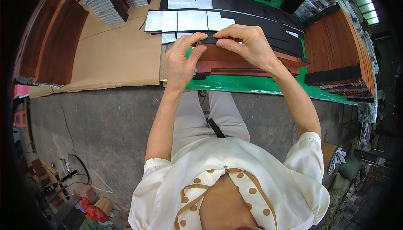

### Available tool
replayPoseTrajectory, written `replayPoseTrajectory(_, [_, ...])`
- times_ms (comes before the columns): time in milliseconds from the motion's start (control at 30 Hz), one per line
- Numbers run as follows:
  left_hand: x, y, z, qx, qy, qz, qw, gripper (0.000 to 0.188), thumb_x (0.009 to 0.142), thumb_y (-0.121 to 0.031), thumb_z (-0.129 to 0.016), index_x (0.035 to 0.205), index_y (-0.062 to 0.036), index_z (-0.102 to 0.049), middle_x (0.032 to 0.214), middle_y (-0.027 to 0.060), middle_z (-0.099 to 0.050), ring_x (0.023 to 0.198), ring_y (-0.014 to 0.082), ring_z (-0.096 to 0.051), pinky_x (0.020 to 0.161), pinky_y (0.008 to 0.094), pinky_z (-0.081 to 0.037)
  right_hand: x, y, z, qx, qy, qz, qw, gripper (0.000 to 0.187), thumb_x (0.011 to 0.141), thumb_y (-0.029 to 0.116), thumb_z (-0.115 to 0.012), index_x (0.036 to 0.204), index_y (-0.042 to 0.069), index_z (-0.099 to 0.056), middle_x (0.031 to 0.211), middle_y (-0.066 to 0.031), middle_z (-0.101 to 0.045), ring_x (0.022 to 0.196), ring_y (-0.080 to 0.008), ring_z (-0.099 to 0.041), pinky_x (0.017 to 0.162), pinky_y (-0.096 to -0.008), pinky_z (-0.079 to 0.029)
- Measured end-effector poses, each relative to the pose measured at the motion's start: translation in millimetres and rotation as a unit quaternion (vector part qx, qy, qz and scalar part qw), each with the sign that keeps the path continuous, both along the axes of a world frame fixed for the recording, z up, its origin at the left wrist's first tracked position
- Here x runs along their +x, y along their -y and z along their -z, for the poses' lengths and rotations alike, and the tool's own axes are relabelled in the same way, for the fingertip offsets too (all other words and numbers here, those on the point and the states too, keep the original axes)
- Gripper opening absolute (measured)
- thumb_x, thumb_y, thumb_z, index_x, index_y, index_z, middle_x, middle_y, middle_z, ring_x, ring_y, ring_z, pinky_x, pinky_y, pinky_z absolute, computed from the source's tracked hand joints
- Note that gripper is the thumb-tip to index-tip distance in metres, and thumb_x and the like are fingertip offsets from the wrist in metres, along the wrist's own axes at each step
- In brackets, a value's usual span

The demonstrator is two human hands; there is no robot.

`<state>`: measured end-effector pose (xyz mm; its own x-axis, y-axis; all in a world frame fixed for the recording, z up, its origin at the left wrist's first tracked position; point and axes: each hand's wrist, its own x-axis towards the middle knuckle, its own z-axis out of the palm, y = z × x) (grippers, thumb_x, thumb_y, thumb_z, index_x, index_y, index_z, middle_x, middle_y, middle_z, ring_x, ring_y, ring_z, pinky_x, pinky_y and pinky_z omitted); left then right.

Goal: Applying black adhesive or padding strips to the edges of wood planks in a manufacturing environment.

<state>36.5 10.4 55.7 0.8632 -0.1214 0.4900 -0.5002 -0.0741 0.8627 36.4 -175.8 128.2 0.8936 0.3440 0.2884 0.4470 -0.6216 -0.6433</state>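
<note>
Both hands are raised over the near edge of the work table, close together. My left hand [182,60] is closed, thumb and forefinger pinching the left end of a short black strip [210,40]. Thumb and forefinger of my right hand [250,44] pinch the strip's other end. Just beneath lies a reddish-brown board [224,54], partly covered by the hands. Thin dark-red slats [252,71] rest along its near side. Beyond the hands, black strips [260,28] lie in overlapping rows, some with white backing sheets [191,20] on their left parts.
Brown boards with black ends stand stacked at the right [336,49]; another brown stack [58,41] is at the left on a cardboard sheet [121,49]. Green covering [260,85] lines the table's front edge. A dark rectangular object [292,1] lies at the back.
</note>
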Motion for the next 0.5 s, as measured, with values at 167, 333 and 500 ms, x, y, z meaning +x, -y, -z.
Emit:
replayPoseTrajectory(167, [4.0,3.4,1.8,0.067,0.138,-0.061,0.986,0.022,0.078,-0.007,-0.067,0.100,-0.0082,-0.065,0.086,0.0045,-0.062,0.078,0.0177,-0.056,0.070,0.0297,-0.045,-3.3,-3.2,8.6,-0.005,0.053,0.018,0.998,0.020,0.078,0.024,-0.068,0.089,0.007,-0.071,0.080,-0.0078,-0.068,0.066,-0.0196,-0.063,0.059,-0.0300,-0.048])
replayPoseTrajectory(333, [2.4,8.3,9.0,0.134,0.245,-0.125,0.952,0.031,0.070,0.000,-0.067,0.098,-0.0144,-0.066,0.077,0.0045,-0.056,0.070,0.0210,-0.054,0.060,0.0323,-0.043,-15.1,-11.7,8.7,-0.049,0.094,0.049,0.993,0.016,0.079,0.016,-0.069,0.089,0.004,-0.069,0.079,-0.0063,-0.067,0.069,-0.0180,-0.061,0.061,-0.0277,-0.048])
replayPoseTrajectory(500, [2.1,8.3,8.1,0.130,0.249,-0.134,0.950,0.031,0.071,0.002,-0.067,0.098,-0.0141,-0.066,0.078,0.0053,-0.056,0.069,0.0207,-0.054,0.056,0.0311,-0.043,-15.9,-16.6,25.5,-0.048,0.279,0.056,0.957,0.014,0.076,0.017,-0.066,0.087,0.008,-0.067,0.077,-0.0018,-0.065,0.067,-0.0184,-0.059,0.056,-0.0303,-0.048])
